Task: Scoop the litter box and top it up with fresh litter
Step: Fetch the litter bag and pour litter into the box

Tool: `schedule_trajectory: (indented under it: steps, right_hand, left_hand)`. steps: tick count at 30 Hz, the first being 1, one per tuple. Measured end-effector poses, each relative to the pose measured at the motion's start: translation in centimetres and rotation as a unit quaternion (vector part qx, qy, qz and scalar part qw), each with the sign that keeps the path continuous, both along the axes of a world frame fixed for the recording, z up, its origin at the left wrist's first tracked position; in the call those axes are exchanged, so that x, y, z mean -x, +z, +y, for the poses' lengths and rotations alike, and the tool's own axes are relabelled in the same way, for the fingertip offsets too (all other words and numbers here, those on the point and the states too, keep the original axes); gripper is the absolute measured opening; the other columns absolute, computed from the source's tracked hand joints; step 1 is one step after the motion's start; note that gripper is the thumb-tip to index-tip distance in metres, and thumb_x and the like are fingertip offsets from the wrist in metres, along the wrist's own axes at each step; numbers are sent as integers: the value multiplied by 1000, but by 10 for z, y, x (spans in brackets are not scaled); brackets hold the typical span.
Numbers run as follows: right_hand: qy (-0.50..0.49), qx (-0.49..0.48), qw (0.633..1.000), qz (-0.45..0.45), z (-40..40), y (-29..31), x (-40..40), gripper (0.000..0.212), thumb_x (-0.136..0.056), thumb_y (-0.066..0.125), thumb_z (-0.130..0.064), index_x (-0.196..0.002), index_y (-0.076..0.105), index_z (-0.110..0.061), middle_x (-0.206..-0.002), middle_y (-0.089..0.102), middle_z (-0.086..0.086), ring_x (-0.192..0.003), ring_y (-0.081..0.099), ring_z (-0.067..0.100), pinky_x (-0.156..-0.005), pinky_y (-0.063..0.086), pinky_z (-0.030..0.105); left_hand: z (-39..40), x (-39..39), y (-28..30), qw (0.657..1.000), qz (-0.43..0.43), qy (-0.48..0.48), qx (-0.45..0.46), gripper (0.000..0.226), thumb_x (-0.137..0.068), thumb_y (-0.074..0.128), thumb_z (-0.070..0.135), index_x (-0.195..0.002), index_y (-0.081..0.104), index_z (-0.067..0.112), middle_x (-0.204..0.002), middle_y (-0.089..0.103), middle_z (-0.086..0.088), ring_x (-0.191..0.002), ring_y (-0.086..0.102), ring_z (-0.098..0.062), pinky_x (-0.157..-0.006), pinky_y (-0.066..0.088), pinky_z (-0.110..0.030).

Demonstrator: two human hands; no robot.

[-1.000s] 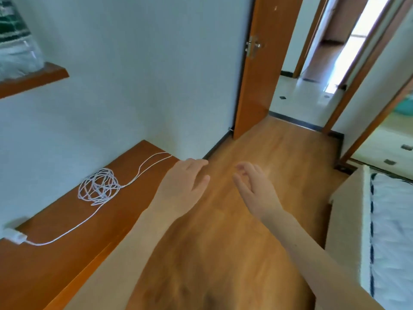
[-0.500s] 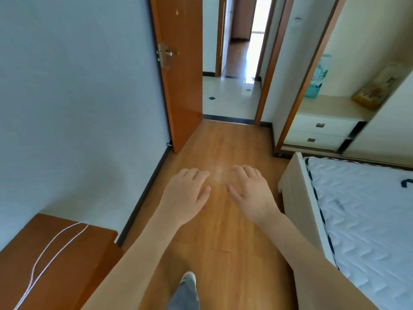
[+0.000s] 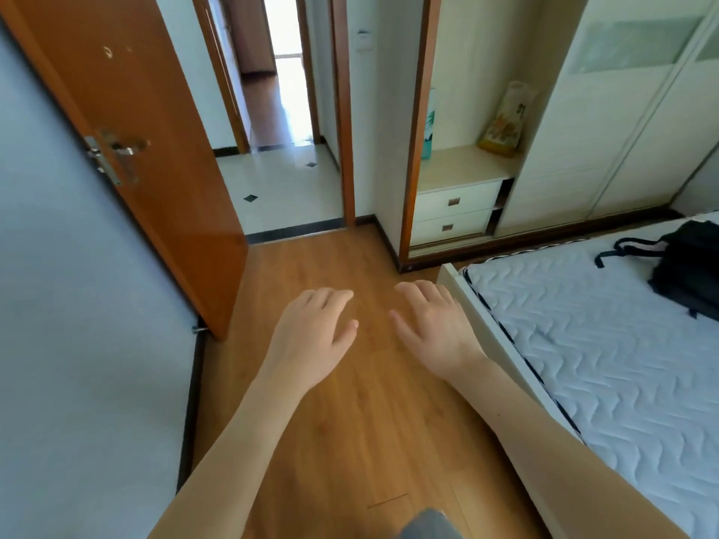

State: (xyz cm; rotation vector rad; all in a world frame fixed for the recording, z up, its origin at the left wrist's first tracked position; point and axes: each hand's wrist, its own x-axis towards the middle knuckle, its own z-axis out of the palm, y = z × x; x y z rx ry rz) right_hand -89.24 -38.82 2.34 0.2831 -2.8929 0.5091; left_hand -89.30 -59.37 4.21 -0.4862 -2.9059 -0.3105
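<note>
View pans right: desk w/ cable gone lower left; black bag (image 3: pixel 688 266) on mattress (image 3: pixel 607 344) now upper right.

We hold both bare forearms out ahead, palms down. Our left hand (image 3: pixel 316 333) and right hand (image 3: pixel 435 329) hang apart, fingers relaxed, gripping nothing.

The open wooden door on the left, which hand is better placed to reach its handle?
The left hand, probably. It hangs empty on the same side as the wooden door and its handle. The right hand, also empty, is over by the bed and would have to cross the body.
</note>
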Motion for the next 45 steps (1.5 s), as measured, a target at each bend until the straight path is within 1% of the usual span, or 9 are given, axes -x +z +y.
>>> schedule_trajectory:
  steps: [6, 14, 18, 21, 24, 28, 33, 37, 45]
  right_hand:
    - [-49, 22, 998, -18, 16, -18, 97, 43, -97, 39, -48, -135, 43, -28, -136, 48, -5, -124, 46, 15, -101, 45, 39]
    - [-74, 26, 997, -13, 43, -10, 268, 45, -98, 39, -46, -139, 42, -27, -140, 47, -5, -131, 41, 16, -107, 40, 38]
    - [-76, 24, 997, -12, 54, -3, 343, 43, -98, 39, -47, -136, 45, -28, -136, 50, -5, -127, 44, 16, -106, 42, 37]
    - [-79, 19, 997, -8, 56, -4, 393, 42, -98, 42, -44, -135, 47, -25, -133, 52, -4, -124, 46, 16, -102, 41, 33]
    - [-85, 12, 996, -11, 52, -11, 443, 41, -98, 44, -42, -134, 49, -24, -132, 53, -4, -122, 48, 15, -100, 40, 29]
    - [-96, 5, 995, -18, 46, -24, 513, 40, -98, 44, -41, -133, 49, -24, -133, 53, -3, -123, 48, 16, -101, 40, 30]
    - [-143, 14, 989, -23, 40, -28, 602, 44, -98, 40, -46, -136, 44, -27, -139, 48, -5, -127, 45, 16, -105, 41, 33]
    - [-199, 33, 979, -27, 43, -22, 652, 47, -98, 36, -49, -139, 41, -28, -140, 47, -6, -128, 44, 15, -104, 41, 31]
    - [-287, 42, 956, -43, 85, -29, 714, 45, -99, 36, -45, -140, 39, -27, -140, 46, -5, -128, 42, 15, -105, 39, 30]
  left_hand:
    - [16, 113, -14, 999, -21, -40, -6, 51, -95, 40, 54, -142, 38, 34, -147, 42, 10, -133, 40, -10, -106, 37, -26]
    - [45, 283, -9, 999, -23, -43, -9, 51, -95, 40, 55, -142, 37, 35, -147, 40, 11, -134, 39, -9, -107, 37, -26]
    - [54, 358, -6, 999, -26, -36, -24, 50, -94, 41, 54, -141, 40, 34, -145, 43, 11, -132, 42, -10, -106, 40, -26]
    - [56, 408, -12, 998, -33, -35, -32, 50, -94, 41, 55, -139, 41, 35, -143, 45, 11, -129, 44, -11, -103, 44, -29]
    - [55, 460, -21, 998, -43, -44, -34, 48, -95, 41, 53, -139, 42, 34, -142, 46, 10, -129, 45, -11, -103, 45, -28]
    - [52, 542, -32, 996, -51, -65, -41, 48, -96, 43, 51, -139, 42, 32, -142, 47, 10, -128, 46, -11, -103, 44, -26]
    - [56, 650, -30, 992, -55, -112, -35, 49, -97, 42, 48, -143, 37, 31, -146, 43, 9, -133, 41, -12, -106, 42, -28]
    - [67, 724, -21, 983, -68, -166, -32, 49, -98, 41, 48, -143, 37, 31, -146, 43, 9, -132, 41, -11, -104, 41, -26]
    - [131, 818, -21, 957, -91, -271, -42, 48, -98, 42, 45, -143, 39, 28, -143, 46, 9, -129, 45, -9, -98, 41, -20]
